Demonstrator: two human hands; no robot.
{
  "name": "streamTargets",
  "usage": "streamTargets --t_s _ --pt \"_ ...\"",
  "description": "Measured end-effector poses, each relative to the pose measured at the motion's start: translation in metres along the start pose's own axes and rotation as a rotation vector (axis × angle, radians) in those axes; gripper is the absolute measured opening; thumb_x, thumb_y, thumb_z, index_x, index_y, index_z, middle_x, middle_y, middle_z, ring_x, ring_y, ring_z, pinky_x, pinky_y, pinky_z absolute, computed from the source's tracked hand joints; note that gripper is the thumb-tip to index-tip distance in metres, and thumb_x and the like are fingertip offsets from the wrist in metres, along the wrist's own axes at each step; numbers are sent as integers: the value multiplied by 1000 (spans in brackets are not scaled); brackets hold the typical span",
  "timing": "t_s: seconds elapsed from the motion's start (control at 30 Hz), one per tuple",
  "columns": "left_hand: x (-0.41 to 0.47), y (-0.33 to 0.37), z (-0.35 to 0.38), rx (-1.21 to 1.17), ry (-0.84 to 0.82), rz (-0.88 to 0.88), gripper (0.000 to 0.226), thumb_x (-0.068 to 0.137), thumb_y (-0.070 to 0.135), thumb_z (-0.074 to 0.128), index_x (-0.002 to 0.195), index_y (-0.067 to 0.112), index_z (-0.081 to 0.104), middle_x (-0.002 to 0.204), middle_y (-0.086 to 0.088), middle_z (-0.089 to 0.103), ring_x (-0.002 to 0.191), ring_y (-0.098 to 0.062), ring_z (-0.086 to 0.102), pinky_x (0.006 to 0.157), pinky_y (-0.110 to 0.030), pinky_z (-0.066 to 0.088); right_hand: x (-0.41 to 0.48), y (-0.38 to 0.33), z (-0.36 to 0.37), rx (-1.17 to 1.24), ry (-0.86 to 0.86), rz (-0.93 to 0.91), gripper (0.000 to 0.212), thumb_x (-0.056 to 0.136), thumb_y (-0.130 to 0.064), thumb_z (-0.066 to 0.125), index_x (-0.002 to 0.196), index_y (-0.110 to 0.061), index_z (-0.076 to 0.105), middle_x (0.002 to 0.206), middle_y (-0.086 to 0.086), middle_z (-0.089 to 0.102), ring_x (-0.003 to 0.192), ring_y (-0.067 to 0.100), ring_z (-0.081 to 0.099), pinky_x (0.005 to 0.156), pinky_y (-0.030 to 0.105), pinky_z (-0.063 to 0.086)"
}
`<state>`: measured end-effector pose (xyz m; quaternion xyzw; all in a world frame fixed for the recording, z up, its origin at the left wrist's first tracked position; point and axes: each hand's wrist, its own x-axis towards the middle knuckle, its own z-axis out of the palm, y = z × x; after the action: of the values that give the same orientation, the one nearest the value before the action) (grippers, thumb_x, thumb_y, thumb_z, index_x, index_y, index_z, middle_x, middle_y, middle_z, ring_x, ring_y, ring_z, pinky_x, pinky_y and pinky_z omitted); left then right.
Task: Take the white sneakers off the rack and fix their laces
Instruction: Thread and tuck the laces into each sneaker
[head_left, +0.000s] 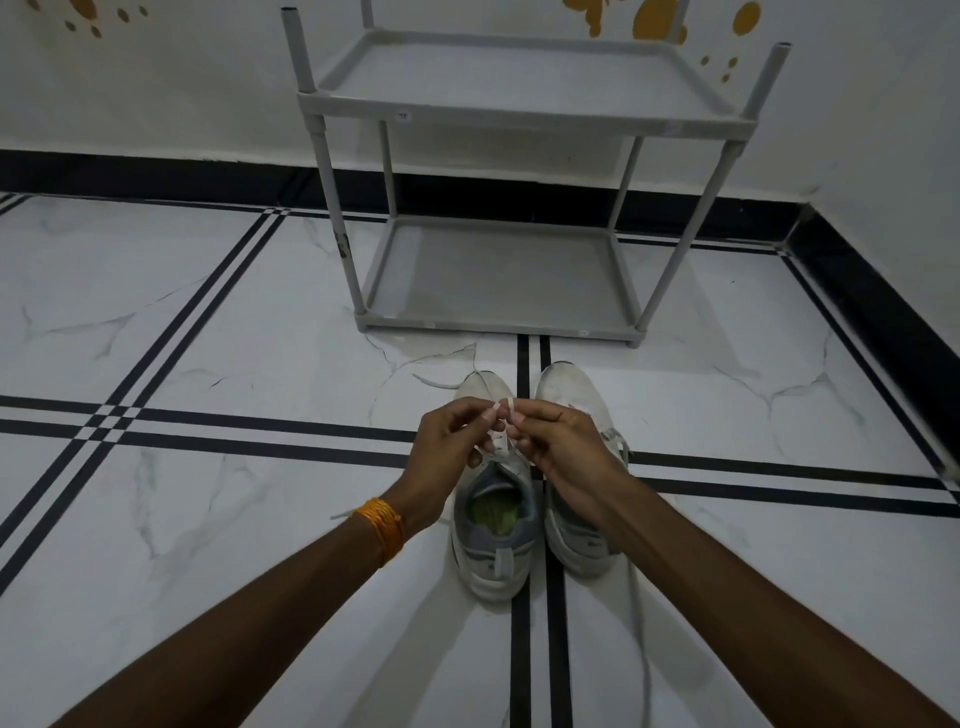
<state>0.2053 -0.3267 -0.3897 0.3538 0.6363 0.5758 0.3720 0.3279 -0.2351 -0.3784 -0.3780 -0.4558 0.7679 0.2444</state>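
Observation:
Two white sneakers stand side by side on the floor, toes toward the rack. The left sneaker (493, 540) has a grey collar and a green insole. The right sneaker (571, 395) is partly hidden under my right arm. My left hand (449, 441) and my right hand (558, 447) meet above the left sneaker's tongue, each pinching the white lace (506, 408). One loose lace end (439, 383) trails to the left of the toe. The grey rack (498, 270) stands behind, its two shelves bare.
White marble floor with black stripe lines (530, 654). A black skirting (156, 171) runs along the white wall behind the rack and down the right side. A long loose lace (644, 665) from the right sneaker lies on the floor toward me.

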Motion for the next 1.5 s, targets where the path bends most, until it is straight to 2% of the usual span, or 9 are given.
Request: streamTargets --t_s 0.3,0.4,0.47,0.53,0.67,0.8,1.03,1.33,1.5 --pt "3 5 -4 -55 -43 -34 15 84 6 71 98 1 69 78 -9 73 68 -16 68 56 -20 50 1 -2 -4 125 109 90 19 83 8 65 89 -6 56 84 16 66 71 18 65 57 18 56" --pt "6 9 -4 -100 -56 -183 37 79 13 77 102 6 50 81 -15 73 61 -11 68 53 -17 50 4 1 -3 61 69 63 22 84 9 63 78 -10 53 90 18 67 75 20 68 59 22 58" --pt "9 9 -6 -126 -77 -240 46 78 16 79 112 10 50 82 -15 73 60 -9 67 55 -17 50 5 0 -4 32 16 39 23 83 8 64 75 -10 54 86 15 69 74 18 70 61 22 58" --pt "12 8 -9 -136 -124 -237 46 79 16 77 120 12 56 85 -15 72 66 -11 68 62 -20 53 5 -2 -5 -36 -25 7 20 81 7 67 76 -10 56 85 14 71 78 19 70 68 25 60" --pt "9 2 -3 -277 -80 -230 31 82 10 72 109 -5 66 86 -16 70 71 -16 66 63 -19 55 3 -3 -11 -258 -36 -90 15 78 3 71 85 -6 61 92 23 72 83 27 69 81 39 57" --pt "8 -1 6 -360 91 -261 24 85 5 69 104 -10 64 85 -16 69 69 -16 66 59 -19 54 -2 -1 -10 -328 -56 -212 21 79 4 72 97 0 60 92 17 74 87 25 73 76 32 60" --pt "8 -4 13 -13 177 -127 14 87 11 68 98 2 66 87 -13 71 79 -23 71 74 -32 60 -2 5 -8 -470 -11 -406 17 86 -12 69 102 -6 67 85 14 74 76 22 74 72 34 61" --pt "5 2 -2 580 -4 317 21 79 28 78 85 13 64 81 3 69 71 -7 64 68 -14 54 10 5 -3 -335 123 -84 13 85 -9 70 91 -2 60 68 10 64 52 11 56 50 23 46" --pt "4 1 0 990 -73 591 28 80 21 76 101 10 63 92 -10 71 75 -22 65 72 -30 55 16 1 0 -427 152 -60 10 84 -6 69 90 2 65 69 13 67 54 13 57 50 23 47"
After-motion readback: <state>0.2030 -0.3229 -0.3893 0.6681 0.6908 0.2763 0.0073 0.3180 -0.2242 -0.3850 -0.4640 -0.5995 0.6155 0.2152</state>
